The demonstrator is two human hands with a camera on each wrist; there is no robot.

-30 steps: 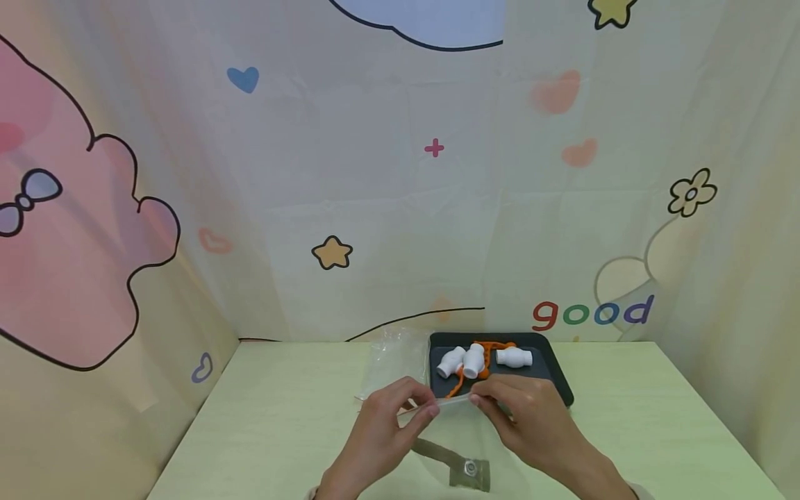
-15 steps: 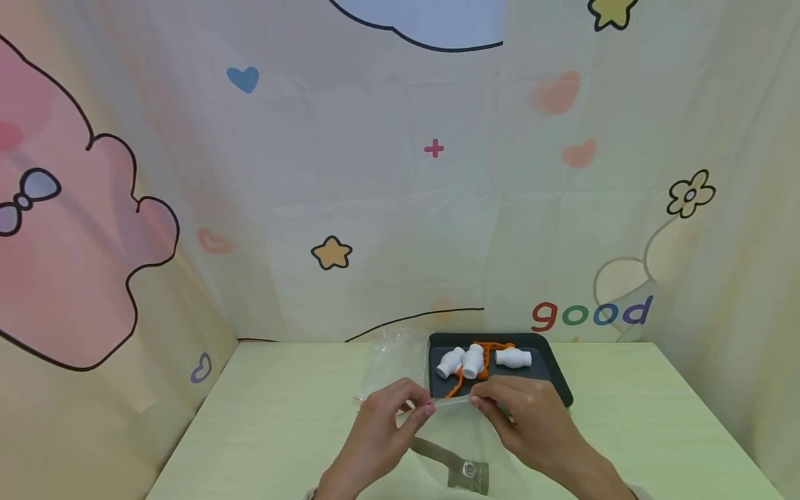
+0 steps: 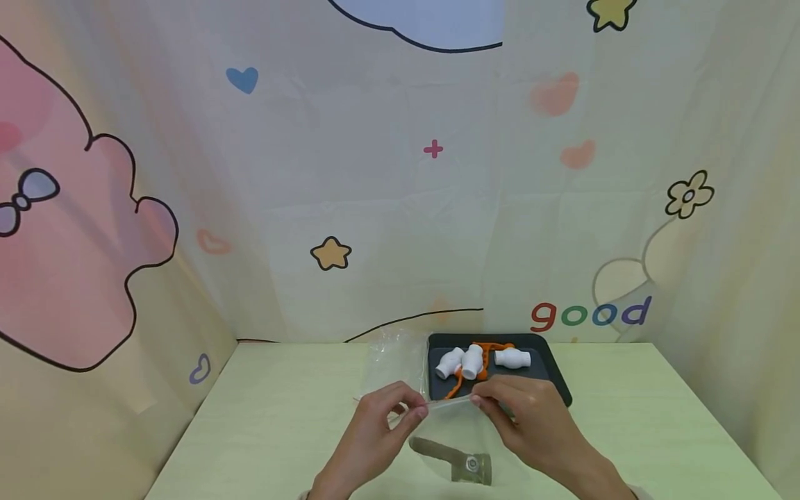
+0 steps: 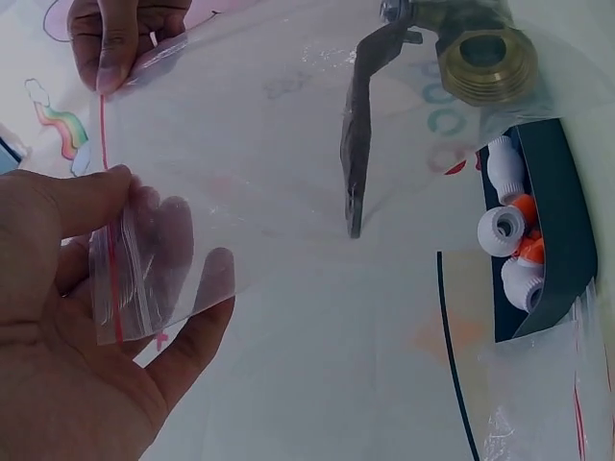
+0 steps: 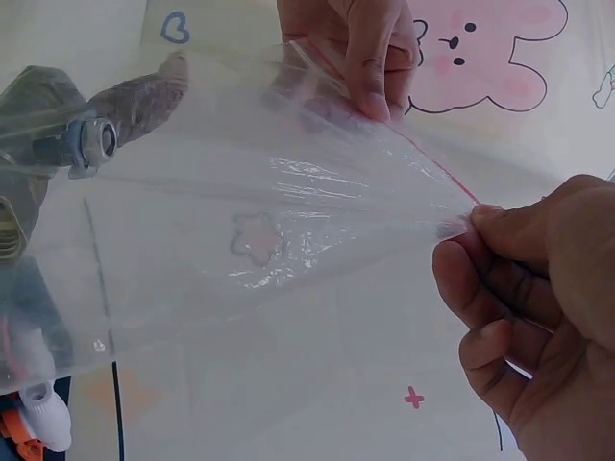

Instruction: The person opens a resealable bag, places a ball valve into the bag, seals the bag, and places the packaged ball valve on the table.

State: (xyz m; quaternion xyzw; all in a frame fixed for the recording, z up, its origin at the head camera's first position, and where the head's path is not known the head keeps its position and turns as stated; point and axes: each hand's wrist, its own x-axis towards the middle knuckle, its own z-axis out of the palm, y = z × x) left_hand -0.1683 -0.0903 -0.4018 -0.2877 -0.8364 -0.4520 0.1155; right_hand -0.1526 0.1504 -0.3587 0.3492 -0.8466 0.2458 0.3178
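Both hands pinch the mouth of a clear zip-lock bag (image 4: 279, 158), which has a red line along its seal. My left hand (image 3: 373, 429) holds the left part of the edge; in the left wrist view its thumb lies in front of the plastic and its fingers behind. At the right corner, my right hand (image 3: 531, 420) pinches the edge between thumb and forefinger. Inside the bag hangs a brass valve (image 4: 490, 77) with a threaded end, a nut and a long grey lever handle (image 4: 356, 139). The bag's mouth stretches between the two hands.
Behind the hands, a black tray (image 3: 559, 378) holds white plastic fittings (image 3: 512, 358) and orange pieces (image 3: 484, 368). Another clear bag (image 3: 394, 361) lies left of the tray on the pale green table (image 3: 269, 423). A printed curtain (image 3: 387, 173) hangs behind and at both sides.
My left fingertips have slid a little left along the bag's edge, widening the gap between the hands. The valve has swayed slightly; my right hand stays nearly still.
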